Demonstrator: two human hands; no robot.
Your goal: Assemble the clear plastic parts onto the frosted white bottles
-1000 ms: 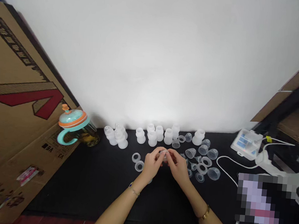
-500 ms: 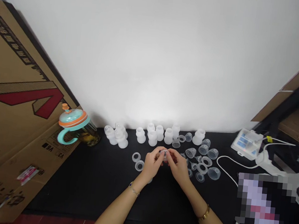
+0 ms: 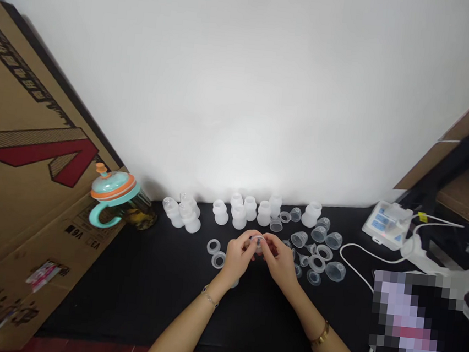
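Observation:
My left hand point(image 3: 240, 255) and my right hand point(image 3: 279, 258) meet over the middle of the table, fingers closed on a small translucent bottle collar ring point(image 3: 259, 239). The thumbs press at its near side, and fingers hide most of it; whether a nipple sits inside I cannot tell. To the left of my left hand lie two loose collar rings point(image 3: 218, 260). Right of my right hand are several clear dome caps point(image 3: 299, 238), more rings point(image 3: 317, 263) and clear silicone nipples point(image 3: 304, 260). Open white baby bottles point(image 3: 239, 217) stand behind the hands.
Capped bottles point(image 3: 189, 218) stand in a group at the left back. A teal-lidded jug point(image 3: 120, 198) with dark contents stands by a large cardboard box point(image 3: 30, 178). On the right are a white power box point(image 3: 387, 225), a cable point(image 3: 356, 246) and a blurred-out object point(image 3: 411, 326). A white wall rises behind.
Both hands stay in the same place, still holding the collar ring, with only slight finger movement. The view has shifted very slightly.

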